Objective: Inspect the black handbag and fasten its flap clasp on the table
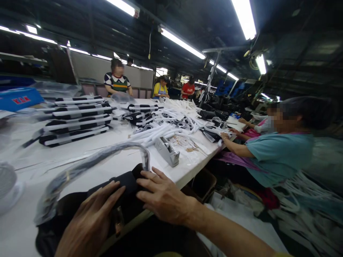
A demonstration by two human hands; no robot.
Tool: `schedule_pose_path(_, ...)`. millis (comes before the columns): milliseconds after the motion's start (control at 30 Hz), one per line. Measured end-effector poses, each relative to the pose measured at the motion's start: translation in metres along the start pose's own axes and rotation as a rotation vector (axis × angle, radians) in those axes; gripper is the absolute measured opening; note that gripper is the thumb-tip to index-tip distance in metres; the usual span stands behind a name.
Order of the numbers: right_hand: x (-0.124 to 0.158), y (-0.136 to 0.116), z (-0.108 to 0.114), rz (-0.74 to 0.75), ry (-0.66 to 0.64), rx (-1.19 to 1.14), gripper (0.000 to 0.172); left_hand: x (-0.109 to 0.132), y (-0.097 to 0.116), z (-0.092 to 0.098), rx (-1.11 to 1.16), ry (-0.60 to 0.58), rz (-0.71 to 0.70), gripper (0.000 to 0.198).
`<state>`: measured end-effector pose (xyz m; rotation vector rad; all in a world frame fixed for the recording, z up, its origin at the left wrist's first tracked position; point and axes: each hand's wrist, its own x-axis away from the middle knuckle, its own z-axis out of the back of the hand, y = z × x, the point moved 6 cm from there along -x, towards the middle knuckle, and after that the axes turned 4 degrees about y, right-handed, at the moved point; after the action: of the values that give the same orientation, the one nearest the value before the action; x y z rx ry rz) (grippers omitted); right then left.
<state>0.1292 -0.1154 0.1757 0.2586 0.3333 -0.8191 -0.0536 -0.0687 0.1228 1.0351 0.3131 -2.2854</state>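
A black handbag (pixel 130 182) rests at the table's near edge in front of me. Its arched handle (pixel 102 157) stands up, wrapped in clear plastic. My left hand (pixel 92 217) lies across the bag's front with its fingers stretched out; its thumb is hidden. Over the bag's right end, my right hand (pixel 163 192) has its fingers spread, their tips touching the black material. A small metal fitting (pixel 118 221) shows below the left fingers, too dim to make out. Just beyond the right hand stands a grey tape dispenser (pixel 167 151).
Black-and-white wrapped bundles (pixel 77 121) are stacked at the left, near a blue box (pixel 21 99). White padded strips (pixel 152 134) and paper scraps (pixel 187 142) cover the table's middle. A co-worker in a teal shirt (pixel 281 153) sits at the right; several others work farther back.
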Motion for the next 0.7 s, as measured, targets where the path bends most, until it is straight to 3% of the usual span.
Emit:
schedule_pose_path(167,0.026,-0.006,0.021,-0.082,0.244,-0.186,0.023,-0.013,0.017,0.021,0.004,-0.004,0.082,0.048)
schedule_pose_path(367,0.052,0.005,0.008,-0.177,0.249,-0.287,0.021,-0.01,0.02,0.032,0.004,-0.028,0.16,0.053)
schedule_pose_path(533,0.067,0.007,-0.021,-0.283,0.164,-0.37,0.02,-0.006,0.023,0.035,0.028,-0.022,0.173,0.053)
schedule_pose_path(700,0.093,-0.018,-0.073,-0.422,-0.163,-0.339,0.027,-0.004,0.024,0.035,0.066,-0.006,0.101,0.055)
